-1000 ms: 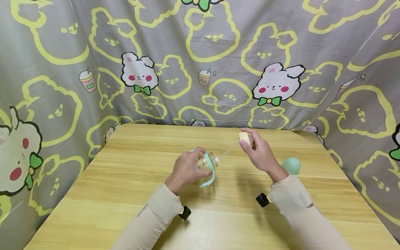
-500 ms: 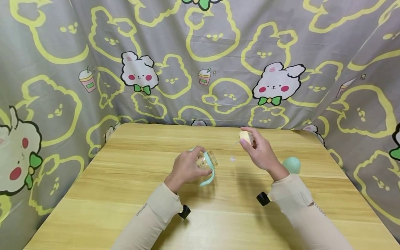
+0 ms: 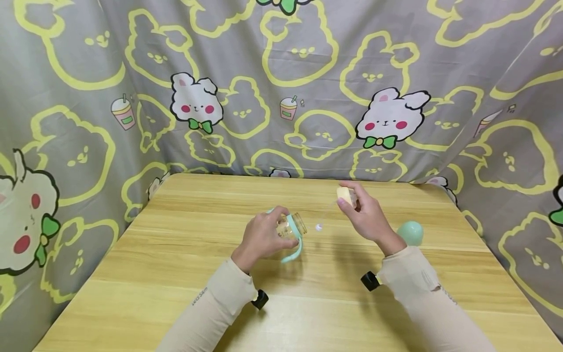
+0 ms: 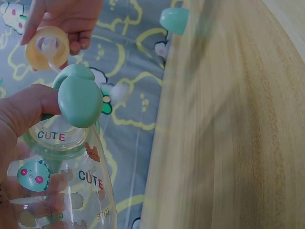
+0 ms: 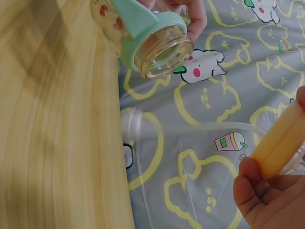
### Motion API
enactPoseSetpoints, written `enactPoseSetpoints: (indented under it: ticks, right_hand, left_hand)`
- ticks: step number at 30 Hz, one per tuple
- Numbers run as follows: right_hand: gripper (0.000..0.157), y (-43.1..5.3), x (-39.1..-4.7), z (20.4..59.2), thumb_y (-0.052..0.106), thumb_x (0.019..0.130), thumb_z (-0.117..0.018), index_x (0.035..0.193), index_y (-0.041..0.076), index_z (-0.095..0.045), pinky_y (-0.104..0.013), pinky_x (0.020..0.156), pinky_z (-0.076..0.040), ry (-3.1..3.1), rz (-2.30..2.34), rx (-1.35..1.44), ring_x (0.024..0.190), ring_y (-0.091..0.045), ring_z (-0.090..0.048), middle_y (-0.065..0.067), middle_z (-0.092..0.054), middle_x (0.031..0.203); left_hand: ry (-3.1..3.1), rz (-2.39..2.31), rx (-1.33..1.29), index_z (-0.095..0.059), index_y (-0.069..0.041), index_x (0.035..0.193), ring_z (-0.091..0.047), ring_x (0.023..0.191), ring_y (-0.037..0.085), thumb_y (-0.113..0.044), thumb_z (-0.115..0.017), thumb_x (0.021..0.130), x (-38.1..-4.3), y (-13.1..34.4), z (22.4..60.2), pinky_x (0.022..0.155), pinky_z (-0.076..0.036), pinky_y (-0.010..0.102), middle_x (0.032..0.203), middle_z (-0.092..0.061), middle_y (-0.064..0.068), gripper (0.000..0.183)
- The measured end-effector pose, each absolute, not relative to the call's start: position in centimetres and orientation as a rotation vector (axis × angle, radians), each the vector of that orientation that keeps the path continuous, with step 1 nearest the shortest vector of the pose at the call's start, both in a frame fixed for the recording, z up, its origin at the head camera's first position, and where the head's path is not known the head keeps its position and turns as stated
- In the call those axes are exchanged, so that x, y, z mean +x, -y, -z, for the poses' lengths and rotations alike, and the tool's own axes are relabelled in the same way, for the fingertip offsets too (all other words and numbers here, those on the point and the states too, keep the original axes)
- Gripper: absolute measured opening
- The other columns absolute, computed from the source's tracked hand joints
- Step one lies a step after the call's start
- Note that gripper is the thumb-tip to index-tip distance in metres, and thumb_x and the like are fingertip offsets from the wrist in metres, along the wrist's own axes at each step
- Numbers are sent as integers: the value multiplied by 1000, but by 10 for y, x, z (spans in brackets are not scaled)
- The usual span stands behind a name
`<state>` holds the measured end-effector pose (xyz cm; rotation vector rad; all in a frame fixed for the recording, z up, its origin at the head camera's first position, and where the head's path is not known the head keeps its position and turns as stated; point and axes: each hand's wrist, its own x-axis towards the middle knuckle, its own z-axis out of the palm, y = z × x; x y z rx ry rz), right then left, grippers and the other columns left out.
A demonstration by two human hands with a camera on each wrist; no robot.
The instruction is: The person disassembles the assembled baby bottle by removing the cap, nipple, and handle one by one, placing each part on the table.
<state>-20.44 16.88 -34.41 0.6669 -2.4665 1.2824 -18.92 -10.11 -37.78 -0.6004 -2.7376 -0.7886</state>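
Observation:
My left hand (image 3: 263, 237) grips a clear baby bottle (image 3: 285, 228), tilted over the table with its bare threaded mouth facing right. A mint handle (image 4: 80, 100) curves off the bottle's mint collar, and "CUTE" prints show on its wall. Between thumb and fingers, my right hand (image 3: 368, 215) pinches a pale yellow bottle ring (image 3: 345, 195) with a clear teat in it. From this ring a thin straw (image 5: 205, 126) runs toward the bottle. Its blurred, whitish weighted end (image 3: 318, 227) hangs just outside the mouth, apart from the rim.
A mint dome-shaped cap (image 3: 411, 233) stands on the wooden table (image 3: 184, 244) beside my right wrist. Behind the table hangs a grey curtain (image 3: 246, 58) with cartoon rabbits. A black wrist camera (image 3: 370, 281) sticks out below my right wrist.
One second ago the straw's end was at the bottle mouth. It came away to the right, then swung slightly back left. Both hands stay almost still.

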Motion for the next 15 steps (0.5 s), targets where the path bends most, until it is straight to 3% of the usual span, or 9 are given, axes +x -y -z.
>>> enactPoseSetpoints:
  ticks: [15]
  right_hand:
    - [47, -172, -208, 351, 26, 96, -59, 138, 9, -47, -31, 53, -43, 2518, -1256, 634, 61, -21, -49, -10, -54, 81]
  left_hand:
    - [2723, 774, -602, -58, -17, 119, -63, 75, 18, -45, -84, 66, -186, 102, 376, 62, -48, 33, 95, -71, 2, 65]
